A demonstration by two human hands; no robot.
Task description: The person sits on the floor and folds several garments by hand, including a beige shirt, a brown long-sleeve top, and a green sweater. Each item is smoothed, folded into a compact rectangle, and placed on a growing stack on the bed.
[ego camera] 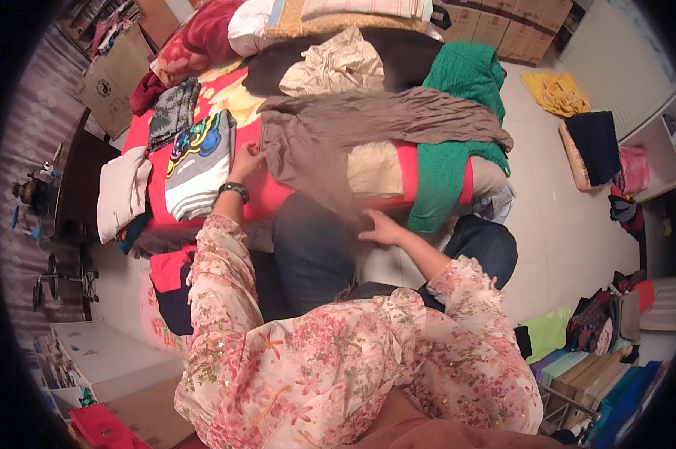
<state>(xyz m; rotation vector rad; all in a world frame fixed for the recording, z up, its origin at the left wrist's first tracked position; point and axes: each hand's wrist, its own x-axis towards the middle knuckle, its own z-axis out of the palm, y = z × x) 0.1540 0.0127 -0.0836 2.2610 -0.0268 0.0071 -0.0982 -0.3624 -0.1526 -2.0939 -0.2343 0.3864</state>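
Crumpled brown trousers [327,129] lie across the bed, one leg stretched to the right and the other hanging blurred toward my knees. At their left edge, the fingers of my left hand [247,164] pinch the cloth. My right hand [384,229] is beside the lower end of the hanging leg, thumb and fingers apart; any contact there is unclear. Beneath the trousers show a folded beige cloth [374,171] and a green textured garment [442,185]. Left of my left hand lies a folded grey and white top [200,168] with a colourful print.
A camouflage garment [173,112] and a pale folded garment [123,193] lie on the bed's left side. Behind the trousers are a crumpled cream cloth [338,64] and a black one [411,56]. Folded clothes, including a navy one [592,147], are at right.
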